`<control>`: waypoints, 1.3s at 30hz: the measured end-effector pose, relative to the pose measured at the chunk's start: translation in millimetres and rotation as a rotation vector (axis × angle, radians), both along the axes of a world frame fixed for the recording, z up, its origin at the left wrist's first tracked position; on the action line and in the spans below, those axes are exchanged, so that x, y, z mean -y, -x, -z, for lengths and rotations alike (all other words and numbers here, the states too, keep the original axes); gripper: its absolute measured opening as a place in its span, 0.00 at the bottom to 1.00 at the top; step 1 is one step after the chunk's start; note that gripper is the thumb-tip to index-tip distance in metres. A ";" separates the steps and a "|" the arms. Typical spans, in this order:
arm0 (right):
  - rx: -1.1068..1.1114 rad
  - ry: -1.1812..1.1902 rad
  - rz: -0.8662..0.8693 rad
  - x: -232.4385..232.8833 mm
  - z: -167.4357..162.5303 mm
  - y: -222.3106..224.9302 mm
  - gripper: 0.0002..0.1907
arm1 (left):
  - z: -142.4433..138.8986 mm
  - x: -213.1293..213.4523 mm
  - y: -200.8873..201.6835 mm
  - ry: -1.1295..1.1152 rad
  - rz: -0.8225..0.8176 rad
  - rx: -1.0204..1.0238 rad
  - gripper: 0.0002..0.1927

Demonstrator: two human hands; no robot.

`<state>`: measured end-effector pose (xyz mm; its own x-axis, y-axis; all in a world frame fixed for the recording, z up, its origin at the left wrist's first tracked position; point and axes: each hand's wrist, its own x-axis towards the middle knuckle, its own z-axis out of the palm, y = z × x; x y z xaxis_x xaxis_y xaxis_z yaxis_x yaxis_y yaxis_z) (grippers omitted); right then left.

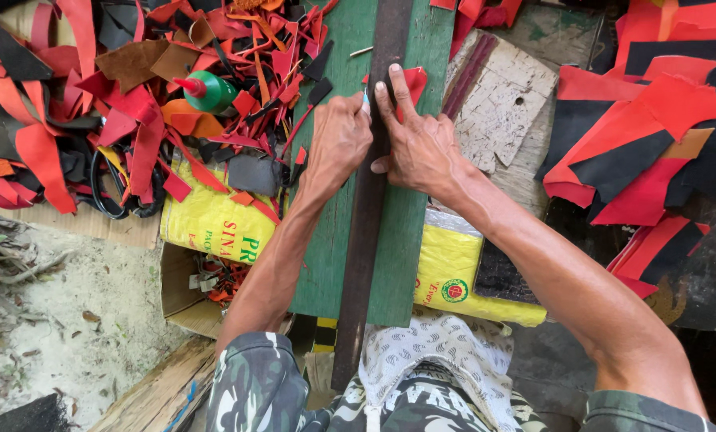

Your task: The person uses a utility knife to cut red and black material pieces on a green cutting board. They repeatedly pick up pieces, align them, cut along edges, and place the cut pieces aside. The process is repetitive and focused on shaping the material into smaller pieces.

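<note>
A green wooden board (410, 232) lies in front of me, with a long dark strip (366, 240) running down its middle. My left hand (338, 140) is closed around a small pale-tipped tool (366, 101), held against the strip's left edge. My right hand (418, 144) lies flat with its fingers spread. It presses on the strip and on a small red leather piece (414, 80) just to the strip's right. The tool's tip is mostly hidden between my hands.
Red, black and brown leather scraps (94, 120) are heaped at the left, around a green glue bottle (207, 91) with a red cap. Larger red and black pieces (638, 136) lie at the right. Yellow sacks (214, 220) and a cardboard box (183, 300) sit under the board.
</note>
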<state>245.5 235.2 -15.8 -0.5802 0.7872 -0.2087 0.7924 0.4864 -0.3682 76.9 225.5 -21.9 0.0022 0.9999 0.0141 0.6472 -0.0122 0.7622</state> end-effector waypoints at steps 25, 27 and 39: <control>-0.080 0.000 0.001 3.5 1.5 -7.8 0.65 | -39.3 144.3 13.6 0.220 -0.142 0.098 0.11; -0.073 -0.008 -0.004 1.3 1.5 -6.4 0.66 | -44.0 122.6 14.8 0.198 -0.161 0.147 0.12; -0.049 0.060 0.032 1.9 -2.7 -5.5 0.67 | -12.8 3.1 -0.7 0.209 -0.115 0.275 0.15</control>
